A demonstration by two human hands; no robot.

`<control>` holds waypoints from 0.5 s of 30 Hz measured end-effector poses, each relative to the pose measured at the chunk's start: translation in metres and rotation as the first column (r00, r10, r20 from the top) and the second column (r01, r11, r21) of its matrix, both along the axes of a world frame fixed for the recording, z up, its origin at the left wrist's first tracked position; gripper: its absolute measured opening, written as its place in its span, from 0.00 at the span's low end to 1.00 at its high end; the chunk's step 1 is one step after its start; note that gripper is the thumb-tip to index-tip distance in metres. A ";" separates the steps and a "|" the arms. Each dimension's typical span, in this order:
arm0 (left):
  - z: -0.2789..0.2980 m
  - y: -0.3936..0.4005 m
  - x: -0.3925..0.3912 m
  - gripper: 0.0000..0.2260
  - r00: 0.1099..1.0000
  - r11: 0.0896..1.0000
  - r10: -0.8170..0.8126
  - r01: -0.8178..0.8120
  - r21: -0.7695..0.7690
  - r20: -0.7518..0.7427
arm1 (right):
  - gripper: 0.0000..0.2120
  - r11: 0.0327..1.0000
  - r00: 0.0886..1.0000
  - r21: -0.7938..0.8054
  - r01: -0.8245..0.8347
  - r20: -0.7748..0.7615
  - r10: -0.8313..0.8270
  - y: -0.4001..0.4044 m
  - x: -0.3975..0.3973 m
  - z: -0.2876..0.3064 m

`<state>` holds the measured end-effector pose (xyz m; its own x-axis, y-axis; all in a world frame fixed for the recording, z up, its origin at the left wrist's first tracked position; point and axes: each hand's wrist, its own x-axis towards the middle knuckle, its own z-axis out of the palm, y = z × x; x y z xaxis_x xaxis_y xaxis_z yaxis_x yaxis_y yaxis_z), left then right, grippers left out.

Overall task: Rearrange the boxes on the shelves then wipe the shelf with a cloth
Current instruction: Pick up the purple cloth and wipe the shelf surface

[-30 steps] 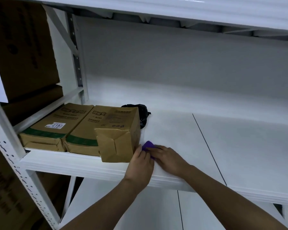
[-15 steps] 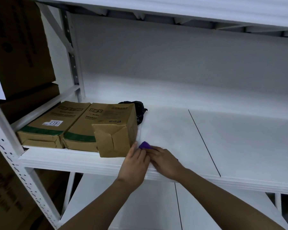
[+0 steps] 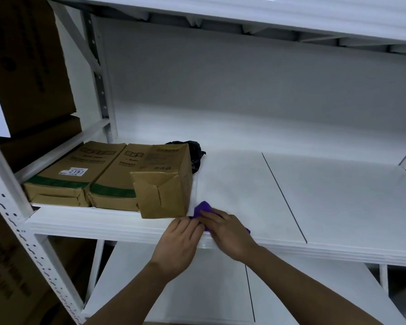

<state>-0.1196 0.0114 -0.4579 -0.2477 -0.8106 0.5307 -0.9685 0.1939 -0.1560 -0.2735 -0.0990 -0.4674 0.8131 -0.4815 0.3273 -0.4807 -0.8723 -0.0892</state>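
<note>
Two flat brown boxes with green bands lie side by side at the shelf's left end: the left box [image 3: 63, 174] carries a white label, the right box [image 3: 117, 179] touches it. A third brown box [image 3: 164, 184] stands upright against them. A small purple cloth [image 3: 203, 208] lies on the white shelf [image 3: 314, 195] at its front edge, just right of the upright box. My right hand [image 3: 230, 233] presses on the cloth. My left hand [image 3: 178, 245] touches the cloth's left edge at the shelf lip.
A crumpled black bag [image 3: 196, 156] sits behind the upright box. Large cardboard cartons [image 3: 26, 66] fill the neighbouring bay on the left. A white upright post [image 3: 12, 207] frames the shelf. A lower white shelf [image 3: 197, 289] lies under my arms.
Both hands and the purple cloth have slid slightly toward the shelf's front edge. The boxes have not moved.
</note>
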 end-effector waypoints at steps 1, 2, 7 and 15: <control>-0.002 0.002 0.002 0.19 1.000 1.000 0.000 0.000 0.012 -0.010 | 0.23 1.000 1.000 -0.023 -0.013 -0.010 0.013 0.003 -0.008 0.002; -0.004 0.003 0.004 0.19 1.000 1.000 0.004 -0.004 0.027 -0.019 | 0.23 0.999 1.000 -0.045 -0.011 -0.012 0.010 0.003 -0.015 0.003; -0.009 0.007 0.015 0.19 0.997 0.996 0.040 -0.035 0.082 -0.063 | 0.23 0.967 0.967 -0.038 0.253 0.007 -0.253 0.000 0.000 0.008; -0.009 0.012 0.020 0.17 0.971 0.997 0.072 -0.061 0.055 -0.226 | 0.28 0.997 0.997 -0.004 0.074 -0.003 -0.074 0.041 0.005 0.005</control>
<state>-0.0991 0.0233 -0.4673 -0.0695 -0.8466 0.5277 -0.9884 0.1299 0.0782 -0.2689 -0.0577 -0.4624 0.7764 -0.5389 0.3266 -0.5442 -0.8348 -0.0837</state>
